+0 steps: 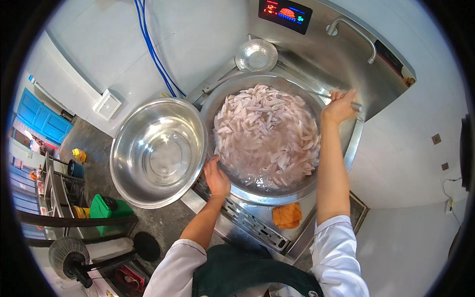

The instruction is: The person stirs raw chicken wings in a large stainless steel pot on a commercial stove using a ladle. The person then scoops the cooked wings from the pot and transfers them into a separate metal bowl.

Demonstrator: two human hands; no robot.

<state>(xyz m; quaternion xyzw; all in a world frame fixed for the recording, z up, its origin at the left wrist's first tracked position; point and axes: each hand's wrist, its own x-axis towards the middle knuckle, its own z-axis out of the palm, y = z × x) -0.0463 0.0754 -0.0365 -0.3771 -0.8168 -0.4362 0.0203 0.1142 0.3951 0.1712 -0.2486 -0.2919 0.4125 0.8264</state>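
A large steel wok (pixel 252 196) is full of pale, elongated meat pieces (pixel 267 130) in cloudy liquid, with bubbles near the front edge. To its left is a wide stainless steel basin (pixel 159 152), its shiny inside bare and facing up. My left hand (pixel 217 179) grips the basin's right edge, close to the wok's rim; some of the fingers are hidden. On the wok's right side, my right hand (pixel 338 107) is closed around the metal handle (pixel 357 107) of a long utensil. The handle points toward the wok, and its working end cannot be made out.
A perforated strainer (pixel 256 55) rests behind the wok. Above the steel backsplash are a lit display (pixel 285 15) and a curved faucet (pixel 352 28). An orange cloth (pixel 287 216) lies at the front. On the lower left are a green bin (pixel 109 213) and a covered fan (pixel 70 260).
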